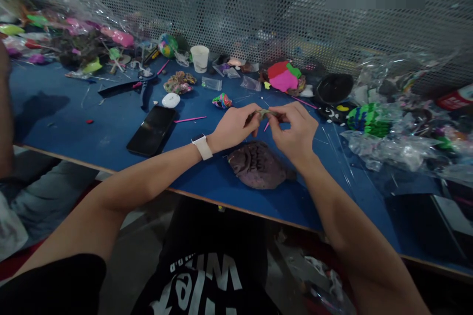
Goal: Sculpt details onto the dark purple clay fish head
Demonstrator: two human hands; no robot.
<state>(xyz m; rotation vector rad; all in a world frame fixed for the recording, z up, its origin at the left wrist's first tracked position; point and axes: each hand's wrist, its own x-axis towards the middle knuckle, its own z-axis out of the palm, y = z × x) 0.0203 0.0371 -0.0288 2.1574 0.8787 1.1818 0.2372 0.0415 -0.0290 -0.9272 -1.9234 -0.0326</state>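
Observation:
Between the fingertips of both hands is a small olive-green piece of modelling clay [263,112]. My left hand [238,125], with a pale watch band [202,148] at its wrist, pinches one end. From the other side, my right hand [294,130] pinches it too. Just below them on the blue table lies a large brown-purple clay fish shape [256,165], with ridges pressed into its top. Part of a pink modelling stick [266,126] shows under the hands. A small multicoloured clay lump [222,101] sits beyond my left hand.
Left of my hands lie a black phone [152,131], a white case [171,100] and blue-handled pliers [146,81]. A paper cup [200,58] stands near the perforated metal screen [236,5]. Plastic wrapping [402,147] and a green-blue clay piece [367,120] are at right. Another person's arm [5,108] is at far left.

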